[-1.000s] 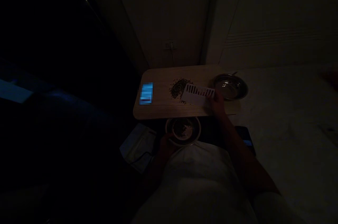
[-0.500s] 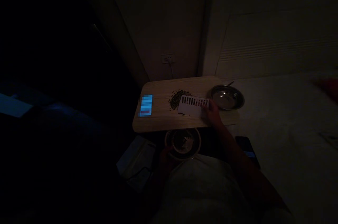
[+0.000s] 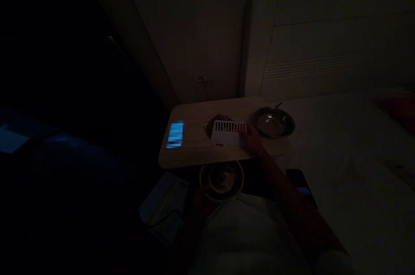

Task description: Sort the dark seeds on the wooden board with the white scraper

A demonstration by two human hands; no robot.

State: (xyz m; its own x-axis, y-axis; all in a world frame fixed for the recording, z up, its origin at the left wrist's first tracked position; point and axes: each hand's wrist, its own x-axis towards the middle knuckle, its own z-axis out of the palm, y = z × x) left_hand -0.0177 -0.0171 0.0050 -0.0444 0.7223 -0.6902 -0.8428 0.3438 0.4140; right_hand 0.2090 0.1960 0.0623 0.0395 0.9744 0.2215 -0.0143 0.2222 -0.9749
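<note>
My right hand (image 3: 252, 140) is closed on the right end of a flat white plate with a row of slots (image 3: 227, 137). The slotted plate lies low over the wooden table, its left part covering some of a pile of small dark bits (image 3: 210, 124), too dim to name. Below the table's near edge, my left hand (image 3: 202, 199) grips the left rim of a round metal bowl (image 3: 239, 190). More dark bits lie inside this bowl, and its bottom shines through on the right. The left fingers are mostly in shadow.
On the wooden table (image 3: 191, 154) a lit phone screen (image 3: 175, 134) glows at the left. A second metal bowl (image 3: 275, 122) with a utensil handle stands at the right end. A dark phone (image 3: 301, 186) lies on the bed (image 3: 350, 171). A pale bag-like object (image 3: 165, 206) is at lower left.
My right hand has slid the slotted plate a little to the left, over more of the pile. The left hand still holds the bowl; the whole view has shifted slightly.
</note>
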